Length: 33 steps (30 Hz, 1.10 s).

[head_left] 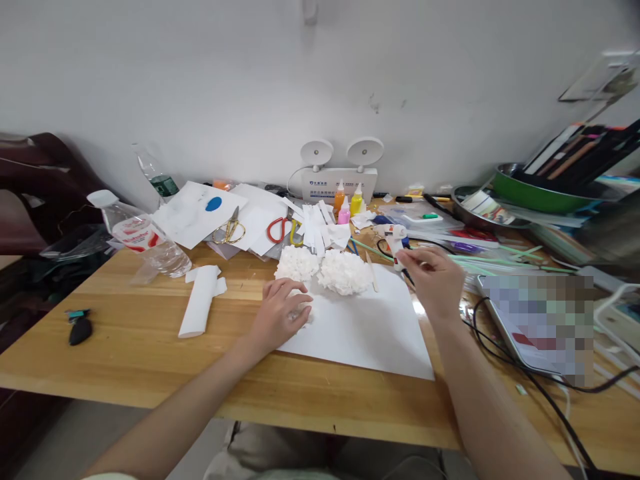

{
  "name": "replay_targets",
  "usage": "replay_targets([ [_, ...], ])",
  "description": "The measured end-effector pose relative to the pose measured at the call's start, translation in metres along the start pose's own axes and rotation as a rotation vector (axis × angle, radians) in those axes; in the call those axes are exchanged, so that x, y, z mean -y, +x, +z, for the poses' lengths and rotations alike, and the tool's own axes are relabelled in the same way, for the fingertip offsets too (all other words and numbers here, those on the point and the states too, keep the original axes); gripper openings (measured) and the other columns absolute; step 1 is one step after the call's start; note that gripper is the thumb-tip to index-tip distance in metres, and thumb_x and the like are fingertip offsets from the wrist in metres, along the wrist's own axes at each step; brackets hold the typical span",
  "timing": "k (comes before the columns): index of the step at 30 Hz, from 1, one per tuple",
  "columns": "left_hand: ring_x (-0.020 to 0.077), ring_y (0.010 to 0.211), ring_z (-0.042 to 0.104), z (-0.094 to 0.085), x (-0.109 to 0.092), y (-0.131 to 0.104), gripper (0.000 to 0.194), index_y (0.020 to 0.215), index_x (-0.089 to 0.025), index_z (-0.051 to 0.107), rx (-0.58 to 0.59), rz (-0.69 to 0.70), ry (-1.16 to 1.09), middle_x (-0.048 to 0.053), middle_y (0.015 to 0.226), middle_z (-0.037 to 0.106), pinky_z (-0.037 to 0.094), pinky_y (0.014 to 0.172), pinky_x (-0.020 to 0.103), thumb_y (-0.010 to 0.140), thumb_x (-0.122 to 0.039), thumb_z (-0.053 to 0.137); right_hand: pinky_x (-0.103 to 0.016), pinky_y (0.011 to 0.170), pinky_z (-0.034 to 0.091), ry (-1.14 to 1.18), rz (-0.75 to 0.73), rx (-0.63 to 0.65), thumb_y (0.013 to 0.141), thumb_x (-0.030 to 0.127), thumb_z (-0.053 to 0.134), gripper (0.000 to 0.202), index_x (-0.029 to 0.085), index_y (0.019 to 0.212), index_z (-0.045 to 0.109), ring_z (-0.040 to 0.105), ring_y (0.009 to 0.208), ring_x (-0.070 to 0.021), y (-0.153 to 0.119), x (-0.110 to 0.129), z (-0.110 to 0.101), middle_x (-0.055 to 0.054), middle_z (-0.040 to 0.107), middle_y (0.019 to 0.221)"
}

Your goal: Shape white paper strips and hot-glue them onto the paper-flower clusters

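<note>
My left hand rests on the wooden table, fingers curled over a small white fluffy paper ball at the left edge of a white sheet. Two larger white paper pom-poms sit at the sheet's far edge, just beyond that hand. My right hand is raised over the sheet's right corner, fingers pinched at a white glue gun; the grip itself is partly hidden. A thin wooden stick lies on the sheet between the pom-poms and my right hand.
A plastic water bottle lies at the left, a rolled paper piece near it. Scissors, cut paper strips, small paint bottles crowd the back. A tablet with cables and stacked bowls fill the right.
</note>
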<state>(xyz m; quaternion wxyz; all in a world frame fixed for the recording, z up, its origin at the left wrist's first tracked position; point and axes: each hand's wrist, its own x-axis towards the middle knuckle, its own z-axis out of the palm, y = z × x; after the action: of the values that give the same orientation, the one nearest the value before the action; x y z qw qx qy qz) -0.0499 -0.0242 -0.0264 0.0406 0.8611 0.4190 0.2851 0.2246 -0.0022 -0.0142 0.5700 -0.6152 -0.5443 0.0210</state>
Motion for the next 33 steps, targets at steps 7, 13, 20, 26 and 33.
replay_targets([
  [7, 0.0179, 0.095, 0.049, -0.006, -0.006, 0.01, 0.013, 0.084, -0.022, 0.061, -0.054, 0.032, -0.003, 0.003, 0.093, 0.061, 0.03, 0.084, 0.035, 0.081, -0.021, 0.049, -0.026, 0.045, 0.036, -0.075, 0.262, -0.184, 0.063, 0.044, 0.066, 0.031, 0.016, 0.076, 0.068, 0.048, 0.043, -0.0121, 0.016, -0.019, -0.026, 0.001, 0.057, 0.051],
  [13, 0.0174, 0.093, 0.051, -0.006, -0.005, 0.024, 0.012, 0.083, -0.022, 0.062, -0.15, 0.053, -0.009, 0.003, 0.09, 0.061, 0.032, 0.084, 0.035, 0.08, -0.019, 0.05, -0.022, 0.034, 0.027, 0.237, 0.336, -0.289, 0.073, 0.032, 0.056, 0.015, 0.018, 0.067, 0.058, 0.053, 0.042, -0.0115, 0.025, -0.022, -0.041, -0.002, 0.061, 0.063],
  [20, 0.0151, 0.088, 0.053, 0.004, -0.026, 0.05, 0.013, 0.085, -0.019, 0.06, -0.126, 0.084, -0.284, 0.004, 0.088, 0.061, 0.04, 0.082, 0.031, 0.081, -0.018, 0.048, -0.018, 0.035, 0.036, 0.662, 0.449, -0.204, 0.066, 0.028, 0.063, 0.014, 0.018, 0.067, 0.053, 0.061, 0.049, -0.0129, 0.027, -0.017, -0.038, -0.001, 0.066, 0.067],
  [26, 0.0146, 0.082, 0.058, 0.049, -0.053, 0.103, 0.033, 0.113, -0.017, 0.048, 0.153, 0.04, -0.414, 0.009, 0.12, 0.052, 0.046, 0.076, 0.028, 0.081, -0.022, 0.045, -0.017, 0.037, 0.038, 0.835, 0.567, -0.167, 0.058, 0.028, 0.068, 0.022, 0.017, 0.064, 0.05, 0.06, 0.047, -0.0114, 0.028, -0.018, -0.039, 0.0, 0.067, 0.06],
  [33, 0.0192, 0.077, 0.06, 0.065, -0.077, 0.113, 0.023, 0.09, -0.014, 0.06, 0.429, 0.143, -0.344, 0.008, 0.082, 0.066, 0.045, 0.071, 0.029, 0.085, -0.021, 0.038, -0.018, 0.039, 0.039, 0.884, 0.622, -0.218, 0.056, 0.03, 0.072, 0.026, 0.018, 0.067, 0.052, 0.054, 0.043, -0.0077, 0.031, -0.024, -0.044, 0.004, 0.06, 0.052],
])
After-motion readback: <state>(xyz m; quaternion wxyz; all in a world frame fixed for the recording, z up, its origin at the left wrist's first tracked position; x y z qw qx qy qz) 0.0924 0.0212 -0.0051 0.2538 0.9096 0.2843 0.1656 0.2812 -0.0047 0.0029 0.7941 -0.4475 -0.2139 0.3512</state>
